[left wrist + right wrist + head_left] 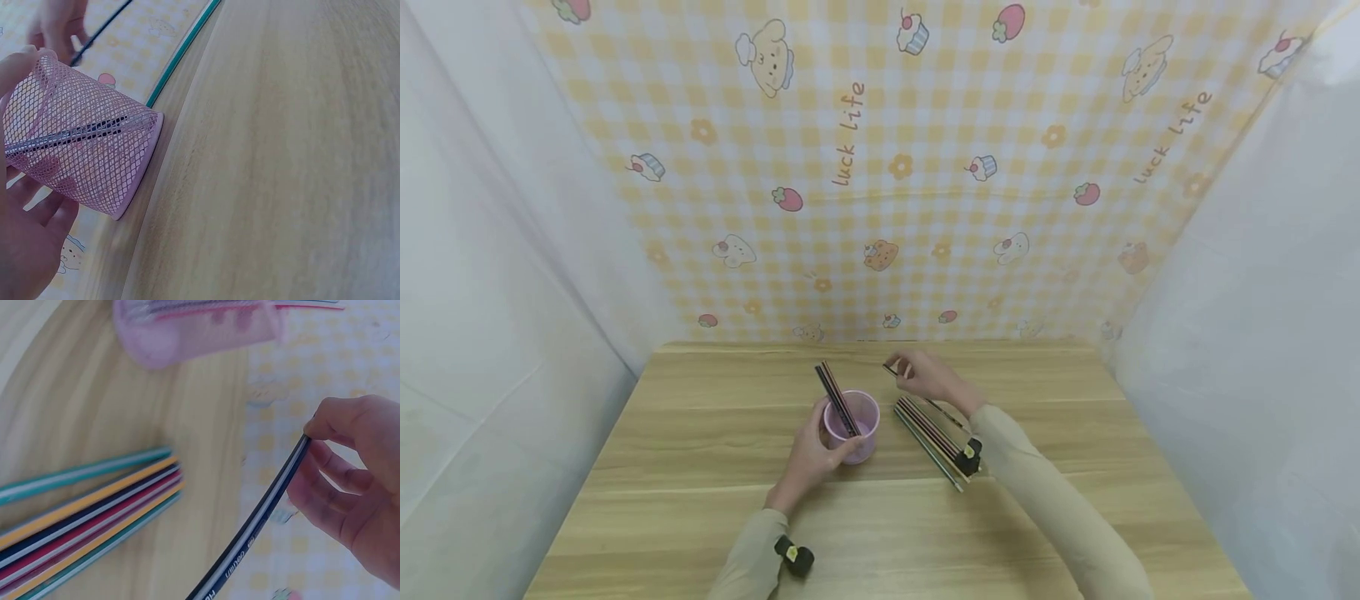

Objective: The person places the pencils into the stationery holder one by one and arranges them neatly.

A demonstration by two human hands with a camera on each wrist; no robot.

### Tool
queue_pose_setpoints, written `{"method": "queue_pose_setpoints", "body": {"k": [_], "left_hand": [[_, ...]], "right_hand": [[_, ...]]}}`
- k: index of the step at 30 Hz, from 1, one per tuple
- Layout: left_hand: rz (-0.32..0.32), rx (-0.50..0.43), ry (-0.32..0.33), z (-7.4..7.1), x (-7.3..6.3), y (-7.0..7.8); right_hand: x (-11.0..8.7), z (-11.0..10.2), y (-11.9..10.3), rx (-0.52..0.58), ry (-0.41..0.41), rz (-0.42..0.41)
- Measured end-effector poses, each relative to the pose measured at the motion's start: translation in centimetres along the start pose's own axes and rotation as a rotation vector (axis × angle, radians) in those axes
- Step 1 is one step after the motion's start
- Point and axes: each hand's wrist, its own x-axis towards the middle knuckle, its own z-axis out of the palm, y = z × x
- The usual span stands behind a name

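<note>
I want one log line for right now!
left hand: grips pink mesh cup; right hand: pinches dark pencil; in cup: leaning pencils; on table: loose pencils

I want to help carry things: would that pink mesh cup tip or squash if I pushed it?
The pink mesh cup is probably light, since its wall is thin and full of holes. A push might tip it, because the pencils inside lean and stick up past its rim. It likely won't squash easily: it looks round in the left hand's grip.
</note>
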Motion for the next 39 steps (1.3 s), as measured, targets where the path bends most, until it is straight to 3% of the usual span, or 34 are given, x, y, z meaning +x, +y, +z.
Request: {"method": "queue_pose_setpoints", "body": {"k": [6,12,17,25,30,33,39], "left_hand": [[0.011,-0.008,-0.017,-0.1,0.1,-0.1],[0.02,-0.008,-0.014,-0.1,0.1,-0.2],[0.013,-0.019,-0.011,-0.1,0.0,-0.3],[0.033,-0.002,-0.002,0.0,0.0,-0.3],[0.031,0.0,-0.007,0.0,0.0,-0.4],[0.024,-0.012,-0.006,0.0,0.0,-0.4],[0.033,0.006,-0.002,0.3,0.2,-1.2]], "right_hand": [[1.0,-1.0,-2.3,0.042,0.066,-0.109],[1.3,-2.0,-4.9,0.188,0.114,-0.16],[1.2,-2.7,-7.3,0.301,0.21,-0.208],[1.4,-3.5,-10.1,0.542,0.445,-0.206],[1.7,-3.8,-11.1,0.637,0.596,-0.202],[1.6,-3.5,-11.6,0.666,0.64,-0.197],[0.5,-1.7,-12.3,0.66,0.648,-0.211]]}}
